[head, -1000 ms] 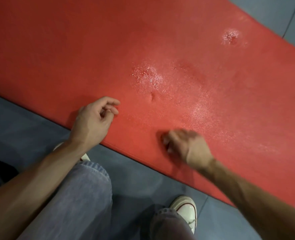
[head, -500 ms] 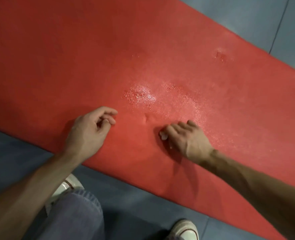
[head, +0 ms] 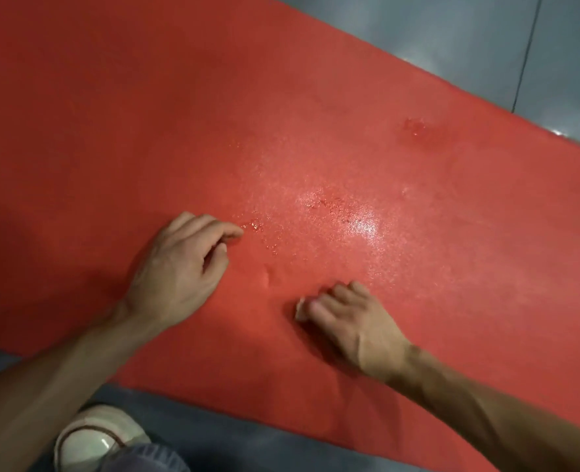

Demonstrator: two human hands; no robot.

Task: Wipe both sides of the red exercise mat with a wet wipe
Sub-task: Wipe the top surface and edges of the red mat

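I see the red exercise mat (head: pixel 315 137) flat on the grey floor (head: pixel 486 39), filling most of the head view, its long axis running from upper left down to lower right, near edge crossing just ahead of my white shoe (head: pixel 94 437) and jeans knee (head: pixel 145 459). My right hand (head: pixel 353 321) is down on the mat close to that near edge, fingers curled over a small white wet wipe (head: pixel 300 310), only a corner of it peeking out at the fingertips, so I count it as gripping and pressing the wipe onto the surface. My left hand (head: pixel 183 267) sits on the mat to the left of it and slightly farther in, fingers loosely bent, holding nothing that I can see, looks like bracing. The two hands are near each other but apart, a small dent (head: pixel 267 276) in the foam between them. The shiny wet patch (head: pixel 343 216) lies beyond the right hand, away from me, and a smaller wet spot (head: pixel 414 127) farther up toward the far edge. Dry-looking matte mat stretches off to the left, past the left hand. My judgement: the right hand is the working one, and the next stroke has to go along the long axis leftward or outward into the dull area; the underside is untouched as far as I can tell, the flip not yet done
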